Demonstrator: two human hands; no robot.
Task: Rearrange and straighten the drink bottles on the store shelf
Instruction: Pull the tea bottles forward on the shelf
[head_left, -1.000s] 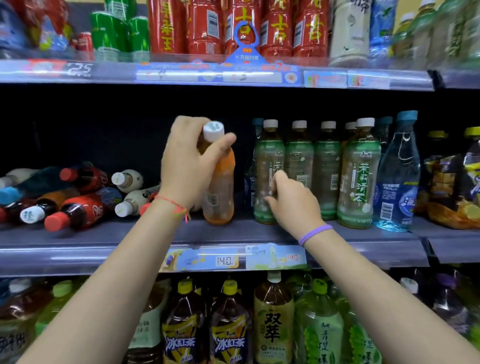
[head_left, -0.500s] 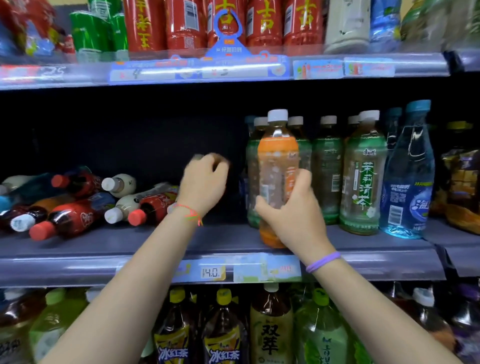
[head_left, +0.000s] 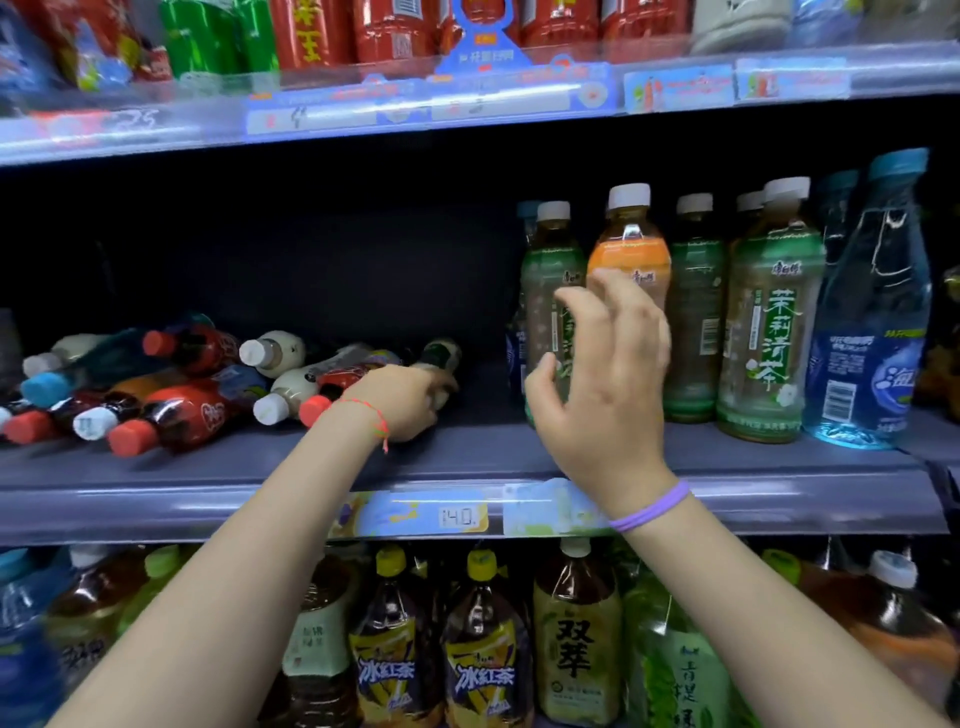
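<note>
On the middle shelf (head_left: 467, 457), the left hand (head_left: 405, 402) reaches low and forward, palm down, its fingers curled round the base of a lying white bottle (head_left: 441, 358) at the right end of the heap; a red thread circles the wrist. That heap of toppled bottles (head_left: 171, 384) lies caps toward the front: four red caps, about four white and one blue can be counted, the bodies glossy plastic, some dark cola with red labels, some pale and rounded.

The right hand (head_left: 605, 384) is raised upright, palm to the shelf, fingers spread wide and holding nothing, just in front of the orange-labelled bottle (head_left: 628, 249), which stands upright among the green tea bottles (head_left: 769, 322). Motion blur hides whether the fingertips touch it. A purple band sits on this wrist. At least four green-labelled bottles with white caps stand in the row, then a clear blue ribbed bottle (head_left: 872, 332) at the right.
</note>
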